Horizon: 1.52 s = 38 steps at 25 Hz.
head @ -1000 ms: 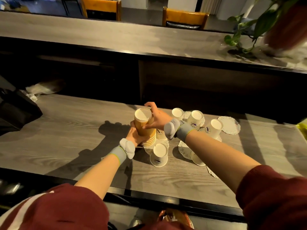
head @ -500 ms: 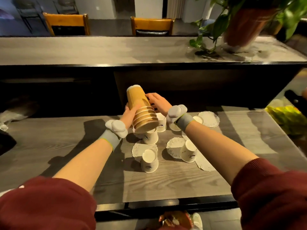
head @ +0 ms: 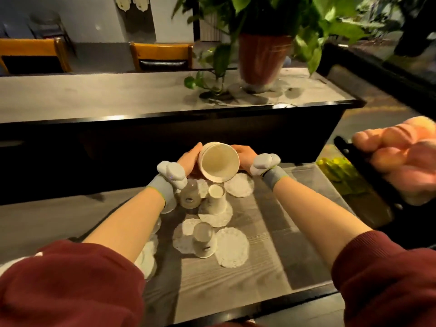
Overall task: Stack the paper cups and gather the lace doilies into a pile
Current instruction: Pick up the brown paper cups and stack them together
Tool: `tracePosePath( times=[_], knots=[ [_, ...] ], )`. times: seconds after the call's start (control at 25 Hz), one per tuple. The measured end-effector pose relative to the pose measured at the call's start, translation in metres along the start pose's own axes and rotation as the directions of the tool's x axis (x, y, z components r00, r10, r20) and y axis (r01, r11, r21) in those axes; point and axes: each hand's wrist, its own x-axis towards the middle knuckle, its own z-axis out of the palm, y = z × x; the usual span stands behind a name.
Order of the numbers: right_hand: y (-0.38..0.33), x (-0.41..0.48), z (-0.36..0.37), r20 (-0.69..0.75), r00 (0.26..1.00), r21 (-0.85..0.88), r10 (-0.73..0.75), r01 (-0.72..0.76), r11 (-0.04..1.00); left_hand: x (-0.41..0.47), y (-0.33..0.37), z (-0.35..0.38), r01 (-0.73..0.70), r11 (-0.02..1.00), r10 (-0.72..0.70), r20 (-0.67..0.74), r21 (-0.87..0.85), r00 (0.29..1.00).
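Note:
I hold a stack of nested paper cups (head: 219, 162) tipped on its side, its open mouth facing me, above the grey wooden table (head: 266, 263). My left hand (head: 188, 159) grips its left side and my right hand (head: 244, 155) its right side. Below the stack, single white paper cups stand upside down: one (head: 215, 198) in the middle, one (head: 190, 195) to its left, one (head: 203, 240) nearer me. White lace doilies lie scattered around them, one (head: 239, 185) far right, one (head: 232, 247) near, one (head: 213, 217) under the middle cup.
A raised counter (head: 118, 97) runs behind the table with a potted plant (head: 263, 57) on it. At the right edge another person's hand (head: 401, 156) holds a dark object. A yellow-green item (head: 337, 171) lies at the table's right end. Two orange chairs stand beyond.
The cup stack was upright on the table, then lifted and tilted; now it lies sideways in both hands with its mouth toward me. The view swung right and another hand appeared.

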Motion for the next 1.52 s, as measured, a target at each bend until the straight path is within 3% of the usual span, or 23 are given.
tracePosePath(
  times=[0.16, 0.28, 0.4, 0.72, 0.92, 1.08, 1.28, 1.36, 1.44, 1.52],
  knots=[
    [0.037, 0.010, -0.080, -0.024, 1.000, -0.178, 0.000, -0.004, 0.984, 0.025, 0.018, 0.079, 0.053, 0.998, -0.051, 0.073, -0.019, 0.996],
    [0.058, 0.024, -0.122, -0.021, 0.996, -0.318, 0.082, -0.085, 0.944, 0.045, 0.022, 0.121, 0.031, 0.992, -0.043, 0.097, 0.123, 0.994],
    [0.083, 0.036, -0.151, 0.038, 0.992, -0.426, 0.124, -0.096, 0.900, 0.064, 0.024, 0.159, 0.078, 0.984, -0.094, 0.098, 0.159, 0.991],
    [0.135, 0.055, -0.198, 0.019, 0.991, -0.326, 0.132, -0.119, 0.938, 0.103, 0.018, 0.237, 0.181, 0.978, -0.193, 0.116, 0.106, 0.974],
    [0.154, 0.067, -0.208, 0.003, 0.976, -0.408, 0.217, -0.197, 0.892, 0.124, 0.009, 0.257, 0.247, 0.966, -0.256, 0.172, 0.070, 0.951],
    [0.157, 0.069, -0.210, -0.074, 0.985, -0.421, 0.155, -0.172, 0.891, 0.131, 0.009, 0.266, 0.238, 0.970, -0.244, 0.175, 0.056, 0.954],
    [0.149, 0.067, -0.208, -0.048, 0.983, -0.446, 0.178, -0.180, 0.877, 0.124, 0.012, 0.261, 0.236, 0.970, -0.244, 0.214, 0.065, 0.946],
    [0.153, 0.071, -0.210, -0.034, 0.941, -0.529, 0.335, -0.302, 0.793, 0.115, 0.015, 0.254, 0.192, 0.974, -0.216, 0.229, 0.124, 0.949],
    [0.155, 0.066, -0.203, -0.006, 0.814, -0.549, 0.581, -0.489, 0.678, 0.105, 0.018, 0.235, 0.143, 0.969, -0.184, 0.204, 0.201, 0.962],
    [0.157, 0.060, -0.187, 0.090, 0.683, -0.561, 0.725, -0.567, 0.603, 0.095, 0.019, 0.206, 0.128, 0.960, -0.175, 0.175, 0.250, 0.969]
  ],
)
